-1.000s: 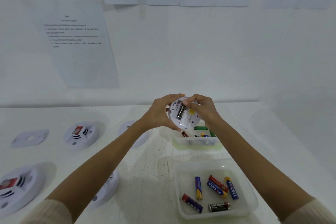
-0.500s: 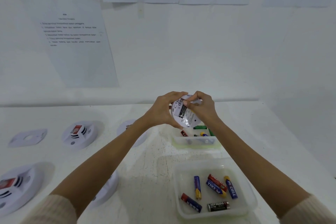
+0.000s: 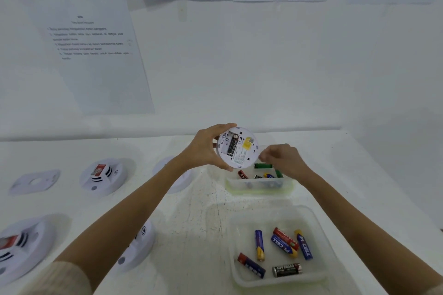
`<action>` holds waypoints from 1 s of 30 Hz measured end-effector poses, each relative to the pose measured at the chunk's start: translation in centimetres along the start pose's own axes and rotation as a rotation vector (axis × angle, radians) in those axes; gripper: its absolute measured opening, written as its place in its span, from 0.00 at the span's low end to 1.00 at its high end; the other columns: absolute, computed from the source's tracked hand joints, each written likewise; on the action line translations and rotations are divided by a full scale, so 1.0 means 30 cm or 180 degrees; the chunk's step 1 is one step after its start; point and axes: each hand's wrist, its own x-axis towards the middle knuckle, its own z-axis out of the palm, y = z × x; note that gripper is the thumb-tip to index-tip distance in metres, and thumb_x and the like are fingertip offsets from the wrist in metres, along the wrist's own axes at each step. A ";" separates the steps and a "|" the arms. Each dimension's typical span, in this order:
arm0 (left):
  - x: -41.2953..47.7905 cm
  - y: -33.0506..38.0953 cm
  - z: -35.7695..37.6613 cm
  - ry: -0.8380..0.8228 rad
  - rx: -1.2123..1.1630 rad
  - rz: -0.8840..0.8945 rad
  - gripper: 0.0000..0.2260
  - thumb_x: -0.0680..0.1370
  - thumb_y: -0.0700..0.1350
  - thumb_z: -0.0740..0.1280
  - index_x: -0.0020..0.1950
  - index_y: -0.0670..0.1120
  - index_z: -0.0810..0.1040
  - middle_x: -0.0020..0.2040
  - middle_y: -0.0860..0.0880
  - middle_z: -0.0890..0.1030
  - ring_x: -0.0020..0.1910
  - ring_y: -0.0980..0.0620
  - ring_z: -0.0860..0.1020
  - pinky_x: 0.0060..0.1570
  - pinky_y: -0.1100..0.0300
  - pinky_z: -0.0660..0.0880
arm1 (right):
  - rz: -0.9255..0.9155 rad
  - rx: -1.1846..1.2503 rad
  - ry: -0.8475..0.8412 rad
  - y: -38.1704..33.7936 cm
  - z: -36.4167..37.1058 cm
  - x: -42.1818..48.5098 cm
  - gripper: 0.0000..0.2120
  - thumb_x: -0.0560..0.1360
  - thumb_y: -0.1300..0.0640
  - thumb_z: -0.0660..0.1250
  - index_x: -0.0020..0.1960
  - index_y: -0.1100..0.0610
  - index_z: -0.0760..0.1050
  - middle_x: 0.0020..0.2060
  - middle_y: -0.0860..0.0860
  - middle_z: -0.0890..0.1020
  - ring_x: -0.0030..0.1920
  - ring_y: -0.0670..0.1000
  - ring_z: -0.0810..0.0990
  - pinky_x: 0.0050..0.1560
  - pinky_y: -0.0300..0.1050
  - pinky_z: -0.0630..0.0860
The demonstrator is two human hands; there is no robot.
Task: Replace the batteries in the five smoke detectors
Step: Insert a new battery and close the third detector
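Nearest me, a clear tray sits on the white surface and holds six loose batteries. To its left, one smoke detector lies partly under my left forearm, and another lies at the left edge.

Further out, a second tray holds more batteries. Left of it are a third detector, partly hidden by my forearm, a fourth and a flat mounting plate.

Above the second tray, my left hand grips the fifth detector by its rim, back side toward me. The compartment is uncovered, with one black battery seated in it. My right hand is just beside the detector's right edge with its fingers curled; I cannot tell whether they pinch anything.

Printed sheets hang on the wall behind.
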 end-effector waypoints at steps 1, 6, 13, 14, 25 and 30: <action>0.001 0.001 0.003 -0.0007 0.0016 0.0001 0.44 0.55 0.42 0.83 0.67 0.54 0.68 0.63 0.53 0.74 0.60 0.58 0.72 0.51 0.73 0.73 | -0.0178 -0.0477 -0.0134 0.003 0.012 0.006 0.09 0.75 0.63 0.63 0.50 0.60 0.81 0.46 0.50 0.83 0.45 0.46 0.79 0.44 0.31 0.71; 0.010 0.007 0.011 -0.0012 0.0124 -0.0008 0.45 0.55 0.41 0.83 0.68 0.52 0.68 0.64 0.51 0.74 0.60 0.58 0.72 0.51 0.75 0.72 | -0.0384 -0.1683 -0.0516 0.012 0.049 0.033 0.19 0.72 0.68 0.62 0.61 0.57 0.75 0.56 0.53 0.81 0.54 0.52 0.79 0.50 0.39 0.72; 0.004 0.011 0.000 0.0000 0.0130 -0.0053 0.45 0.55 0.41 0.83 0.69 0.50 0.68 0.64 0.52 0.73 0.61 0.57 0.71 0.53 0.71 0.73 | -0.0718 -0.2122 -0.0782 0.002 0.031 0.053 0.10 0.72 0.60 0.68 0.52 0.52 0.80 0.51 0.49 0.81 0.50 0.48 0.78 0.44 0.36 0.69; 0.001 0.012 -0.003 0.0006 0.0125 -0.0066 0.45 0.55 0.41 0.83 0.69 0.50 0.68 0.63 0.53 0.73 0.61 0.57 0.71 0.53 0.71 0.73 | -0.0728 -0.1993 -0.0736 0.006 0.031 0.056 0.10 0.71 0.61 0.68 0.51 0.52 0.80 0.51 0.49 0.82 0.50 0.48 0.79 0.45 0.37 0.70; -0.008 0.015 -0.022 0.0116 0.0061 -0.0135 0.46 0.55 0.41 0.83 0.70 0.52 0.68 0.62 0.55 0.72 0.60 0.57 0.72 0.54 0.68 0.73 | -0.0640 0.0840 0.1822 -0.064 -0.036 -0.001 0.05 0.70 0.59 0.72 0.45 0.51 0.80 0.37 0.43 0.83 0.40 0.41 0.81 0.40 0.34 0.74; 0.009 0.041 -0.011 0.0128 0.0066 0.0035 0.45 0.55 0.41 0.83 0.68 0.52 0.68 0.61 0.53 0.75 0.56 0.58 0.74 0.52 0.69 0.75 | -0.2056 0.0977 0.1407 -0.170 0.013 -0.039 0.07 0.68 0.66 0.72 0.43 0.57 0.82 0.43 0.48 0.84 0.43 0.45 0.82 0.38 0.35 0.77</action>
